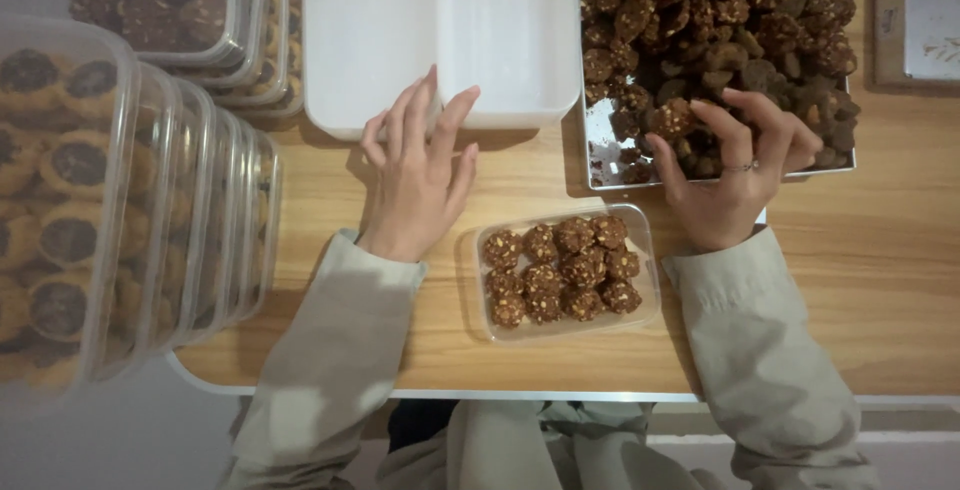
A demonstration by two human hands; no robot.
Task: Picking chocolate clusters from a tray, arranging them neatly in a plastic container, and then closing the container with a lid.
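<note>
A small clear plastic box (644,240) lies on the wooden table between my arms, filled with rows of brown nut-studded cookies (561,270). My right hand (735,170) reaches into a metal tray (597,155) heaped with the same dark cookies (720,25); its fingers curl around cookies at the tray's near edge. My left hand (418,175) rests flat on the table, fingers spread and touching the near rim of a white plastic container (370,40), holding nothing.
A second white container (510,30) sits beside the first. Stacked clear lidded boxes of jam-topped cookies (90,200) line the left side, with more filled boxes (190,10) at the top left. The table's front edge (450,390) runs just past my sleeves.
</note>
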